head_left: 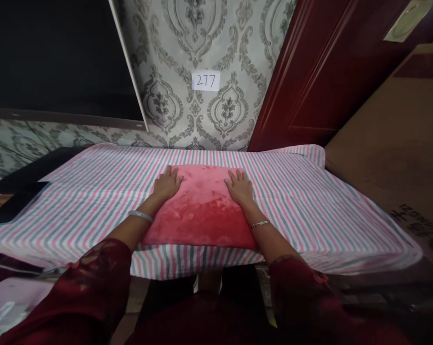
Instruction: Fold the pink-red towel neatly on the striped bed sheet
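Observation:
A red and pink plush cloth [202, 211], roughly square, lies flat on a striped sheet [105, 187] in pink, grey and white. My left hand [167, 184] rests on the cloth's far left corner with its fingers spread. On the far right corner lies my right hand [240, 188], also flat with fingers apart. The cloth's near edge sits close to the front edge of the covered table. Darker patches show in the cloth's nap, mostly on the near half.
A dark screen [58, 62] stands at the back left. Behind the table is a patterned wall with a paper label [206, 80] reading 277. A red door [299, 81] and a large cardboard box [392, 139] are at the right. A dark flat object [17, 203] lies at the left end.

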The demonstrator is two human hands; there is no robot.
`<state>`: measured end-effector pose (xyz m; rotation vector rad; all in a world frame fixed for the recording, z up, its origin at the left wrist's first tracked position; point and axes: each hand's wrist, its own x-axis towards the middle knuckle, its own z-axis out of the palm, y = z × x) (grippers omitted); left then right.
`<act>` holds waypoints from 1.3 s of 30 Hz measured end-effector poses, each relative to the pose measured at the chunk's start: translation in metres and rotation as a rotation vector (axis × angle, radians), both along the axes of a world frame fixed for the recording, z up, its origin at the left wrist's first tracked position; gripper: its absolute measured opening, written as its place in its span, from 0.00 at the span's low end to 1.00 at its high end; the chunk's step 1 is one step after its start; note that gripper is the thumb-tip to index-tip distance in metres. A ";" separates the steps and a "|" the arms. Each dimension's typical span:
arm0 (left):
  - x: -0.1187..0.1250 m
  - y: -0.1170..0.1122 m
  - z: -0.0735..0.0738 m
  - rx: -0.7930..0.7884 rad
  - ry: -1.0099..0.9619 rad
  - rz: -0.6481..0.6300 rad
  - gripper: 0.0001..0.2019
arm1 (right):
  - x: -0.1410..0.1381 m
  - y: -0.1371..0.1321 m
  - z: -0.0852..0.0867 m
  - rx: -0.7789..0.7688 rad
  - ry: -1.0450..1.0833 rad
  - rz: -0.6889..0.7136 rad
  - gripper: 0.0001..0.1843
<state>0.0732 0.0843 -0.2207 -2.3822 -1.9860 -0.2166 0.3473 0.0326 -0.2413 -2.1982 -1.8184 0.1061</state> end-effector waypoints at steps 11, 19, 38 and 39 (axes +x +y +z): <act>-0.006 0.006 -0.011 0.065 0.043 -0.020 0.31 | 0.007 0.005 -0.015 0.050 -0.043 0.017 0.30; -0.013 0.000 0.014 -0.086 -0.120 -0.018 0.34 | 0.007 -0.003 0.014 -0.073 0.036 0.019 0.30; -0.079 -0.100 -0.047 0.186 -0.139 -0.556 0.32 | 0.019 -0.127 -0.050 0.260 -0.071 0.314 0.33; -0.080 -0.100 -0.048 0.176 -0.149 -0.559 0.32 | 0.020 -0.127 -0.052 0.271 -0.059 0.324 0.33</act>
